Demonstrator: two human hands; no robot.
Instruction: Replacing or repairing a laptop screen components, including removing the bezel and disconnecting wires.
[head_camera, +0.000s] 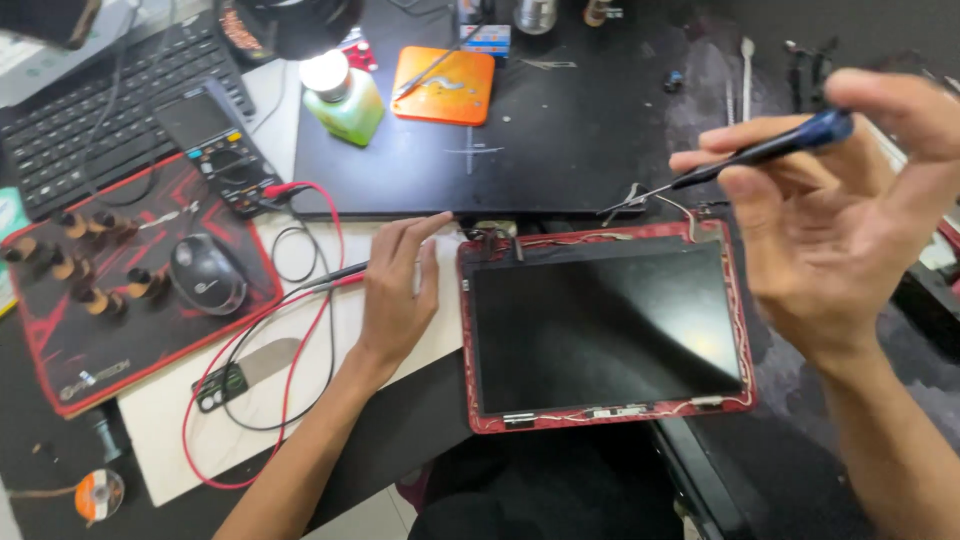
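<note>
While the right hand (850, 220) is raised above the worktop (560, 130), its fingers (730, 135) are closed around a blue-handled screwdriver (770, 148), thumb on top, with the thin dark tip pointing left and down toward the top right corner of a laptop screen (605, 325). That screen lies flat with its dark panel up, set in a red frame whose edge carries thin wires. The left hand (395, 295) rests palm down just beside the screen's top left corner, its fingers (420, 232) stretched out and loosely spread, gripping nothing, the fingertips reaching toward the hinge area. Under that hand run red and black test leads (300, 330), which lead back to a multimeter (215, 145) lying on a keyboard (110, 100). Further left, a black mouse (207, 273) sits on a red-and-black mouse pad (80, 330). Beyond the screen, a dark laptop base (480, 160) holds a green bottle (345, 98) with a white cap and an orange pad (445, 85).
</note>
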